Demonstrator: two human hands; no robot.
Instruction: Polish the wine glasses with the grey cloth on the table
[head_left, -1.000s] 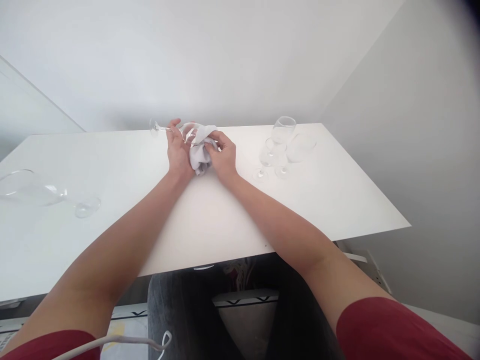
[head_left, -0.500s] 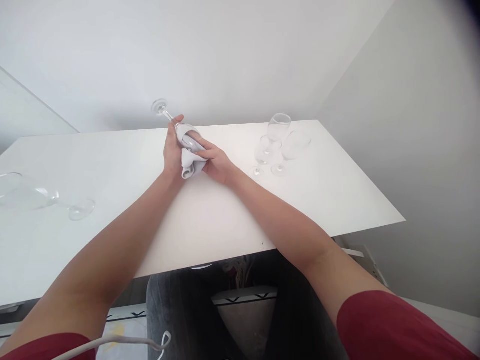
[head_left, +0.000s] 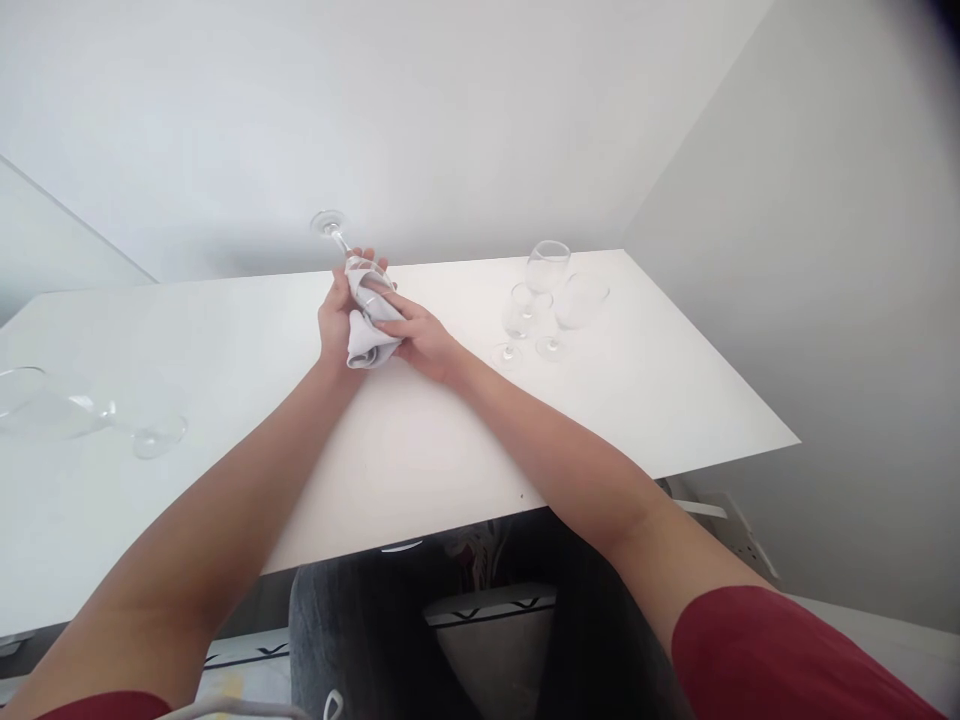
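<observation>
Both hands meet above the middle of the white table (head_left: pixel 420 440), working on one wine glass (head_left: pixel 358 268) held tilted, its foot pointing up and away toward the wall. The left hand (head_left: pixel 334 325) is closed around the bowel end from the left, steadying it, while the right hand (head_left: pixel 417 335) presses a pale cloth (head_left: pixel 367 342) against the bowl, fingers wrapped tight over the fabric (the cloth bunches below the glass). To the right, three upright glasses (head_left: pixel 551 300) stand close together; one more glass (head_left: pixel 67 415) lies on its side at the far left edge, well apart
</observation>
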